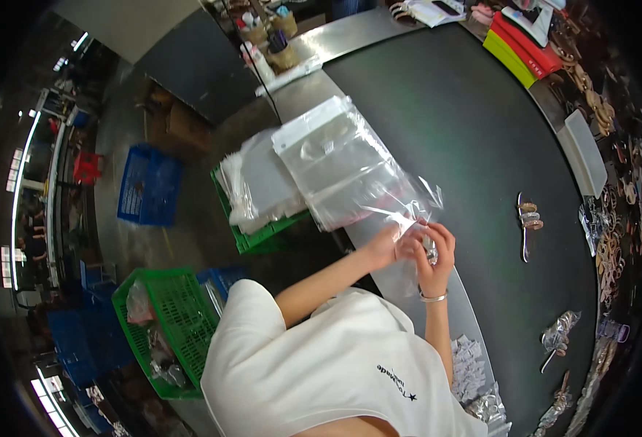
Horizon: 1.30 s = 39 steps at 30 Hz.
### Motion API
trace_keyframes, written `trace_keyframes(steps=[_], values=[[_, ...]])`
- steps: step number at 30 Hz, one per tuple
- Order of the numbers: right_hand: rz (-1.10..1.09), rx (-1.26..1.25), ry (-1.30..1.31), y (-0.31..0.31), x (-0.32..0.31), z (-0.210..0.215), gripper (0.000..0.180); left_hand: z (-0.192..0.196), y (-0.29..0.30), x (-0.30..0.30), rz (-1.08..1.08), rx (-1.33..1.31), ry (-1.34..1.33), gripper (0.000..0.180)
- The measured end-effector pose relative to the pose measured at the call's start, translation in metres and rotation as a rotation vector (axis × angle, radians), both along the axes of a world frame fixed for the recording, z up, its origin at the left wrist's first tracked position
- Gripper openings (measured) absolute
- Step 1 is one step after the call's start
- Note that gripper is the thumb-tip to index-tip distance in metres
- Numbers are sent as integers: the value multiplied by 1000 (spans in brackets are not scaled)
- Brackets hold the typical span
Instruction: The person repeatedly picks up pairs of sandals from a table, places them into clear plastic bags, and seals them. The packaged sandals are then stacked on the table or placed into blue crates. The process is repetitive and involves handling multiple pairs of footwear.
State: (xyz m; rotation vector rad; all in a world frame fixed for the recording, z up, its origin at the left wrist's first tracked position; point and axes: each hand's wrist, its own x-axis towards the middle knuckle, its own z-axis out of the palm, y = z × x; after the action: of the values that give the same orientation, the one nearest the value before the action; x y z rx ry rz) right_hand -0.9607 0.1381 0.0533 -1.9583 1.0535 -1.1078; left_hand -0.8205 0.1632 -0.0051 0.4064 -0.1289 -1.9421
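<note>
At dark desk (481, 175), holds clear bag (407, 224) in curled right fingers (443, 237); cannot tell grip of left hand (383, 246). Has bag stack (335, 164) up-left, with long axis slanting toward fingers, left hand nearer.

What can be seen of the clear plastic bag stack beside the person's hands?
The clear plastic bag stack is glossy, see-through and roughly rectangular, with a whitish band across its far end. It lies aslant over the table's metal border, alongside a whiter bag pile on its left. Creased clear film reaches from its near right corner to the left hand and right hand.
</note>
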Motion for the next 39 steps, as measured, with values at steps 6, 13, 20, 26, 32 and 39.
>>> trace_keyframes(steps=[6,13,20,26,32,39], values=[[-154,-6,52,6,-27,-16,22,22,17,-22,-16,-72,-85,41],[-193,-34,121,25,-34,-23,23,14,23,-30,65,54,-641,21],[-145,327,-90,39,-36,-48,19,3,32,-39,223,254,-419,8],[-283,687,-240,38,-75,-80,14,2,27,-9,119,245,257,25],[-550,217,747,66,-111,-161,58,6,12,-9,209,137,-458,26],[-198,750,416,82,-152,-167,72,-63,13,-5,30,342,-461,27]])
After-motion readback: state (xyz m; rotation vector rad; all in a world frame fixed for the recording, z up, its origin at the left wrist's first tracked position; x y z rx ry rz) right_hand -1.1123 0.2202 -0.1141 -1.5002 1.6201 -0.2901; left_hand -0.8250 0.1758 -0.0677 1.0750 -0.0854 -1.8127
